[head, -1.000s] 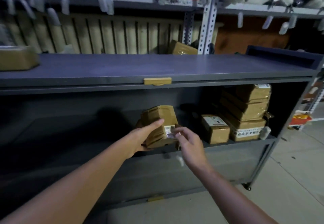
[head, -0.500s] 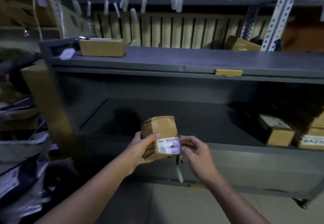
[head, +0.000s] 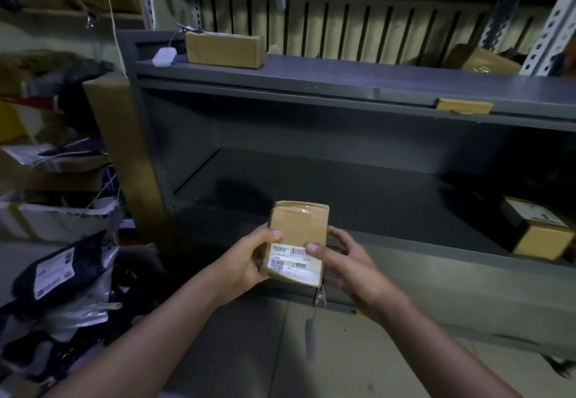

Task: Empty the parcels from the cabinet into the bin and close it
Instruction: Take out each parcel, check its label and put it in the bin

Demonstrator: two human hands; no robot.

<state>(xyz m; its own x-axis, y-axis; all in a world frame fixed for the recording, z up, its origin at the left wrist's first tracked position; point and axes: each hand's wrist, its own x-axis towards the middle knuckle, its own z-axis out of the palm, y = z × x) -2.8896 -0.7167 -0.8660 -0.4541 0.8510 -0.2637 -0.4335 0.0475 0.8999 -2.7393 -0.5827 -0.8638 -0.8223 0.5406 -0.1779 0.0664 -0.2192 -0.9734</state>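
A small brown cardboard parcel (head: 297,229) with a white shipping label is held upright in front of the open grey cabinet (head: 311,276). My left hand (head: 249,257) grips its left side and my right hand (head: 343,263) grips its right side, thumbs on the front. A small tag dangles on a string below the parcel. Inside the cabinet, at the far right, another labelled brown parcel (head: 542,235) rests on the shelf floor. The left part of the cabinet interior is dark and bare.
A brown box (head: 224,50) and a white tag lie on the cabinet top. Dark plastic mail bags (head: 59,273) and a white bin (head: 53,220) with packages crowd the floor at left. A tall cardboard piece (head: 124,148) leans against the cabinet's left side.
The parcel came out of the cabinet toward me and turned label-forward; my right hand closed on its side. My view swung left, so the stacked parcels at right left the frame.
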